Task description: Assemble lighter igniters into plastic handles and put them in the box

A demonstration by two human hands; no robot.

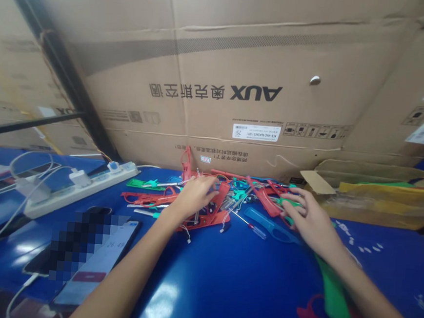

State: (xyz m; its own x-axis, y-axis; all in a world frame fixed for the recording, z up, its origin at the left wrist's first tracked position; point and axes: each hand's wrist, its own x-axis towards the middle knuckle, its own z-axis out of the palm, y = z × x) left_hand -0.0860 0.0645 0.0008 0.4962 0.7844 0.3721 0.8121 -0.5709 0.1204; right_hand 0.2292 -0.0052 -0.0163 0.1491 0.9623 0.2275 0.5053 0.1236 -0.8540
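A heap of red, green and blue plastic parts with thin wires (231, 199) lies on the blue table (224, 287) by the cardboard wall. My left hand (194, 194) rests on the heap's left side, fingers curled over a red part with wires (211, 216). My right hand (308, 215) lies on the heap's right side, fingers spread and bent over a green piece (285, 202) and a blue handle-shaped piece (274, 227). A small screwdriver (251, 225) lies between the hands.
A white power strip (81, 188) with chargers and cables sits at the left. A phone (97, 262) with a lit screen lies near my left forearm. Large AUX cardboard boxes (240, 83) stand behind. An open carton (374, 191) is at right. A green strip (333, 291) lies under my right forearm.
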